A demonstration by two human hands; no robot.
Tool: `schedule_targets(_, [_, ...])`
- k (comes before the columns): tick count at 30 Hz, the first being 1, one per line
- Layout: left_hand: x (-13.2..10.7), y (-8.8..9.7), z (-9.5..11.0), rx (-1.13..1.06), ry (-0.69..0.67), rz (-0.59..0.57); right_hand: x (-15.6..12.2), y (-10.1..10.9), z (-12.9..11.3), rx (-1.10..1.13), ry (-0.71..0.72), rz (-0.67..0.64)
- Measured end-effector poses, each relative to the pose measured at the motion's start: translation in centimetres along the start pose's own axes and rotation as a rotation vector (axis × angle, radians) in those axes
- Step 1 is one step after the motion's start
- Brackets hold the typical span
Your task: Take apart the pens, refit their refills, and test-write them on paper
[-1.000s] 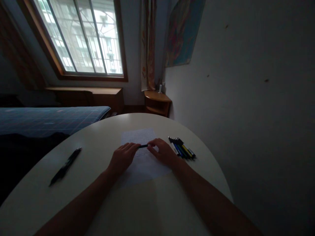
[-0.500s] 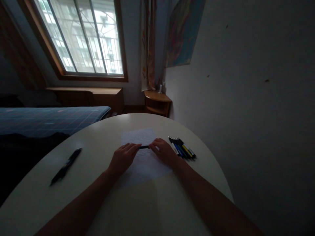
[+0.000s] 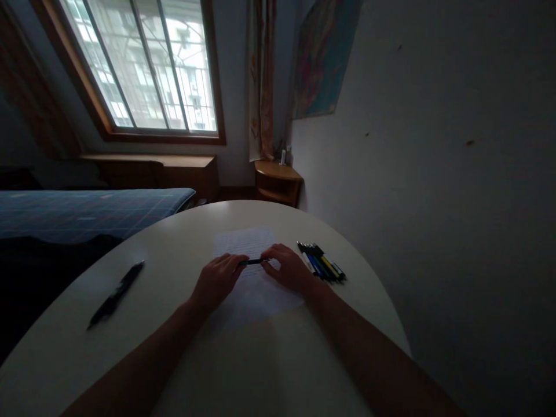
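Observation:
A dark pen is held level between my two hands, just over a sheet of paper with lines of writing. My left hand pinches the pen's left end. At its right end, the fingertips of my right hand grip it, and a bit of the tip shows there. To the right of my right hand lies a row of several pens, dark with white, blue and yellow parts. Another dark pen or pens, slightly blurred, rest at the left side of the table.
The round white table fills the foreground. A bed with a blue plaid cover stands beyond its left edge. A plain wall rises on the right. A small wooden corner shelf and a window are at the back.
My right fingers have shifted slightly left and loosened around the pen's right end, so more of that end shows. The left hand stays nearly in place.

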State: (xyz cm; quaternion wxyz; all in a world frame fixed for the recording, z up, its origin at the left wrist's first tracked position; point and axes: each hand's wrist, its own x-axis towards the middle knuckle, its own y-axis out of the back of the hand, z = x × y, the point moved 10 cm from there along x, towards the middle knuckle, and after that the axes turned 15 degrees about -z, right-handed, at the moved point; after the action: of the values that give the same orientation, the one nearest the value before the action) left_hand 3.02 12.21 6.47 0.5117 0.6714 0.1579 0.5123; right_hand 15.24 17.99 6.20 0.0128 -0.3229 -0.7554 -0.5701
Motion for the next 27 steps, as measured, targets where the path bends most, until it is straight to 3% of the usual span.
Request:
schedule_targets(8, [0.02,0.0,1.02,0.011,-0.106,-0.051,0.1,-0.05,-0.12,0.005,0.022,0.011])
schedule_targets(27, [0.26,-0.77,0.23,0.081,-0.005,-0.108,0.2,-0.6,0.31,-0.07,-0.044,-0.064])
